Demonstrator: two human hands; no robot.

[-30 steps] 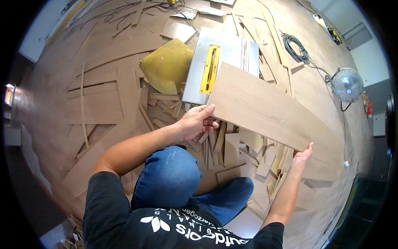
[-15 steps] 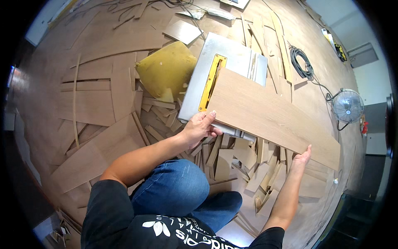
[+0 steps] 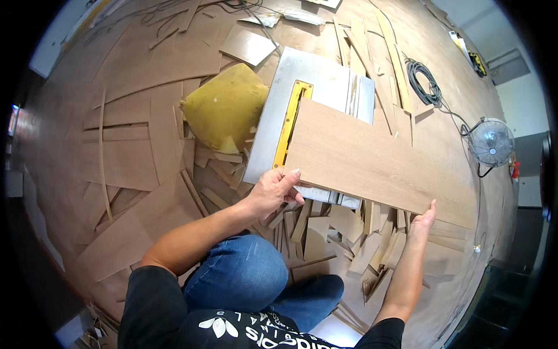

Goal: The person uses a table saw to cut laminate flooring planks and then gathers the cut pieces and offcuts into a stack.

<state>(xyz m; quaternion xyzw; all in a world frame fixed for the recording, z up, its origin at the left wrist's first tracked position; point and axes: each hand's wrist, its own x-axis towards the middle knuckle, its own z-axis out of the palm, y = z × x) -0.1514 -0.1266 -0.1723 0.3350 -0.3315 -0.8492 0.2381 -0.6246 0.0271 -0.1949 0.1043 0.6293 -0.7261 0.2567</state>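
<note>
Left fingers [image 3: 288, 182] and right fingers [image 3: 429, 214] hold a plank [image 3: 378, 158] by its near edge, partly over a metal table [image 3: 325, 75].

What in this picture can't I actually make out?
Head view:
Right hand: most fingers, hidden beneath the wooden board.
Metal tabletop: its middle, covered by the board.
Yellow insert: part of its right side, under the board.
Dark shirt: cut off by the lower edge.

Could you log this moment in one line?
wooden plank: partly over metal tabletop | left hand: holds near left corner | right hand: holds near edge, farther right
</note>
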